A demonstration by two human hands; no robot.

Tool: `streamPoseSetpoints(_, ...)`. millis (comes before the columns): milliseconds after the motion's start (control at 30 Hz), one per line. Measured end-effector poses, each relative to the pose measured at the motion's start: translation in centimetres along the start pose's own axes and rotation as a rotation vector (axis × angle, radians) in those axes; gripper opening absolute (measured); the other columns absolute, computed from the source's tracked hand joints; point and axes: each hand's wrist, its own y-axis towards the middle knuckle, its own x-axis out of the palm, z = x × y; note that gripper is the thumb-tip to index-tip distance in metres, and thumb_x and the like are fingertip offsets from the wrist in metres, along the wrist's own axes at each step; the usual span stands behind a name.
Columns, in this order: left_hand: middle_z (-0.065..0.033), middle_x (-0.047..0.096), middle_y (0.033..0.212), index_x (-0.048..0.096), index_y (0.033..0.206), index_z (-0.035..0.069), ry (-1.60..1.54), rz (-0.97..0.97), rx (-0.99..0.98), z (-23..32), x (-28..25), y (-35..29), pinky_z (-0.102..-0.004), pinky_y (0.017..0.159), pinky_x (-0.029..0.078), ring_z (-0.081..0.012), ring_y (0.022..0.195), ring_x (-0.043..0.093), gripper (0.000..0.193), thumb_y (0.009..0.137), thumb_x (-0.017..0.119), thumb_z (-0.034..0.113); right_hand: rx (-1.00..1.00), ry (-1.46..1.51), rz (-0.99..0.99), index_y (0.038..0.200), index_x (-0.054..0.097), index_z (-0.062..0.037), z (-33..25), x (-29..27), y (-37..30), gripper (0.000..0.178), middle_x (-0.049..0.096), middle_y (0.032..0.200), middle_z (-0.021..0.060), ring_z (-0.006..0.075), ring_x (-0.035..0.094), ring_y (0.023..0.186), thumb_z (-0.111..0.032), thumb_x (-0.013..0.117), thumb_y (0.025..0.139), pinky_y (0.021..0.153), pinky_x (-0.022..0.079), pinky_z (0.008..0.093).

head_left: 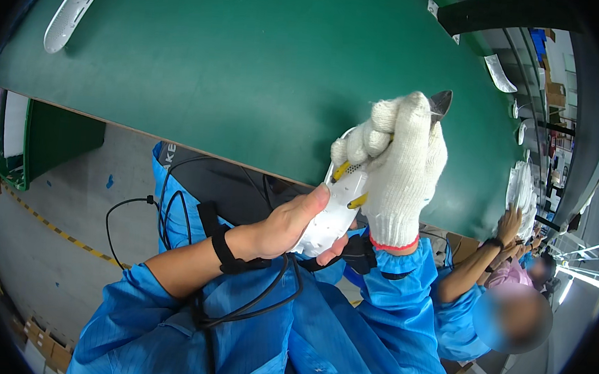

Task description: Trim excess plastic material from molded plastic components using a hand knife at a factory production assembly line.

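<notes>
Bare and closed around its lower end, my left hand (290,224) holds a white plastic shell (330,220) in front of the table edge. My right hand (404,163), in a white knit glove with a red cuff edge, is closed around yellow-handled pliers (357,202). Their dark metal tip sticks out past the glove, pointing up and right. The two yellow handle ends lie over the white shell, and the gloved fingers hide its upper part. Whether the glove also grips the shell is hard to tell.
A green-topped table (218,63) spans the view. A long white plastic piece (79,8) lies at its far left, more white pieces (520,185) at the right. Beside me on the right, a person (461,302) in blue reaches toward those. Black cables (250,302) hang over my front.
</notes>
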Motion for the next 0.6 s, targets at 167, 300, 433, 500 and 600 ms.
streamPoseSetpoints(167,-0.0095,0.065,0.082,0.055,0.121,0.000,-0.019,0.036,-0.027,0.3,0.5,0.0,-0.0307,0.064,0.052,-0.0171,0.067,0.063,0.076,0.104,0.014,0.063,-0.011,0.013,-0.046,0.090,0.058,-0.0009,0.1,-0.7,0.3,0.037,0.049,0.060,0.0032,0.0157,0.051,0.049,-0.036,0.057,0.103,0.051,0.052,0.0362)
streamPoseSetpoints(300,-0.0095,0.065,0.083,0.055,0.121,0.000,-0.004,0.041,-0.039,0.1,0.5,0.1,-0.0304,0.064,0.052,-0.0168,0.067,0.063,0.077,0.104,0.013,0.062,0.042,0.151,-0.103,0.089,0.057,-0.0013,0.0,-1.7,0.6,0.036,0.048,0.059,0.0029,0.0157,0.051,0.049,-0.035,0.056,0.103,0.050,0.052,0.0364)
streamPoseSetpoints(433,-0.0095,0.065,0.083,0.055,0.120,0.000,0.027,0.031,-0.019,-0.3,0.4,0.1,-0.0301,0.064,0.052,-0.0170,0.067,0.064,0.077,0.104,0.012,0.063,-0.015,0.050,-0.090,0.089,0.057,-0.0016,0.1,-1.5,0.0,0.036,0.048,0.059,0.0030,0.0157,0.051,0.049,-0.034,0.055,0.104,0.051,0.052,0.0361)
streamPoseSetpoints(500,-0.0096,0.065,0.083,0.055,0.120,0.000,0.040,0.038,-0.017,-0.4,0.5,0.1,-0.0300,0.064,0.052,-0.0171,0.067,0.064,0.077,0.104,0.012,0.063,-0.026,0.041,-0.084,0.089,0.057,-0.0015,0.2,-1.6,-0.1,0.036,0.048,0.059,0.0029,0.0157,0.052,0.049,-0.034,0.054,0.104,0.051,0.052,0.0360)
streamPoseSetpoints(600,-0.0100,0.065,0.081,0.054,0.120,0.000,0.045,0.044,-0.021,-0.5,0.6,0.1,-0.0301,0.063,0.052,-0.0172,0.066,0.063,0.077,0.104,0.013,0.063,-0.033,0.034,-0.091,0.092,0.057,-0.0008,0.3,-1.6,-0.5,0.034,0.051,0.062,0.0040,0.0152,0.053,0.051,-0.032,0.055,0.104,0.052,0.053,0.0352)
